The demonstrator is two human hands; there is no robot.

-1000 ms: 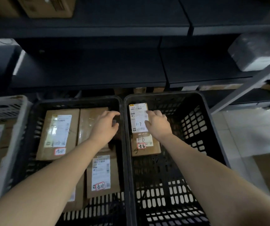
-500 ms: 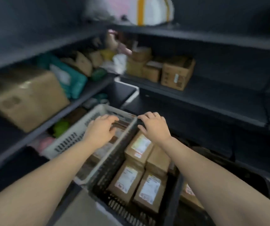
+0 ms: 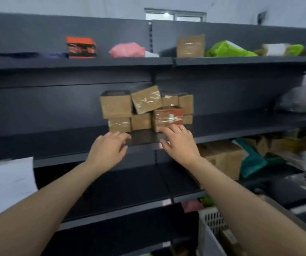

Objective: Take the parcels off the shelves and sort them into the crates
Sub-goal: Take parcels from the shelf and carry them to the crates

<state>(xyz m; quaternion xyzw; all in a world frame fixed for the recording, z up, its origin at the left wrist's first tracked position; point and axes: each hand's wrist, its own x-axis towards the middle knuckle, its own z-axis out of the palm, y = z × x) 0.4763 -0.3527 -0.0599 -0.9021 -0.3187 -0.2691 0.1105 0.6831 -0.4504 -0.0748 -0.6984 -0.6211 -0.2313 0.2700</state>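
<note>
Much was left: about 8 taped cardboard parcels [image 3: 146, 100] sat stacked on the middle shelf [image 3: 241, 126], and at least 5 more items lay on the top shelf [image 3: 111, 62]. Both hands were empty, fingers spread. The left hand [image 3: 109, 148] was below the stack and the right hand [image 3: 180, 143] by the red-marked box [image 3: 168, 117]. 1 white crate [image 3: 209, 224] showed at lower right.

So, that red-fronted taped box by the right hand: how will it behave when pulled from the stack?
The red-fronted box looks like stiff cardboard, so it should probably keep its shape. Its glossy tape wrap may be slippery. The tilted box seems to lean on it, so that one could tip.
</note>
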